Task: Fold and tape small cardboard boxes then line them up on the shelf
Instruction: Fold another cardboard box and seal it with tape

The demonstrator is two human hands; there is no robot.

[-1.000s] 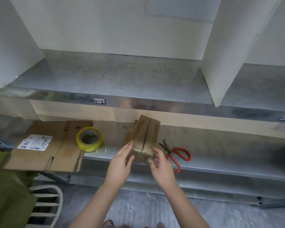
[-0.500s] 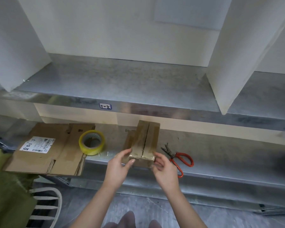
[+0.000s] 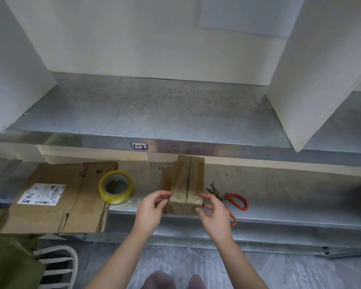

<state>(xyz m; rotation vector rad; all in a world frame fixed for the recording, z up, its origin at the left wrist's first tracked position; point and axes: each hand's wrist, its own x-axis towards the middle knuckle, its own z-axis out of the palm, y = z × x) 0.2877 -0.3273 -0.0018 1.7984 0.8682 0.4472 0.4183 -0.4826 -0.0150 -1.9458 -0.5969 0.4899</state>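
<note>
Galvanised metal shelving, two tiers, white walls behind. Upper shelf [image 3: 154, 113] bare metal between white dividers [image 3: 313, 69]; handwritten label [image 3: 139, 145] on its front lip. Grey marbled floor [image 3: 238, 268] below; white chair [image 3: 56, 265] and green fabric [image 3: 6, 257] at lower left.

Lower shelf [image 3: 279, 213] is the work surface. Small cardboard box [image 3: 188, 184] lies on it, its near end at the front lip and its long axis running back toward the wall. Top flaps meet at a centre seam, with glossy clear tape over it. Tape roll [image 3: 115, 187], yellowish, sits near on the left, partly on flattened cardboard [image 3: 56, 199] that overhangs the lip. Orange-handled scissors [image 3: 231, 200] lie just beside the box on the right.

Left hand [image 3: 150, 209]: thumb and forefinger closed together on the box's near left top edge. Right hand [image 3: 214, 213]: fingers curved, tips touching the near right corner. Whether it grips or only presses tape down, I cannot tell.

Handling, as judged:
- Likely empty, so light.
- Stiff at edges and corners, while the wall middles would give under a squeeze.
- Taped faces are slick, so fingers may slide there.
- Best hold is on the two long side walls, low and near the corners, on bare cardboard.
- Pressing on the seam risks bowing the flaps inward.
- Smooth metal means the box may skate when nudged.
</note>
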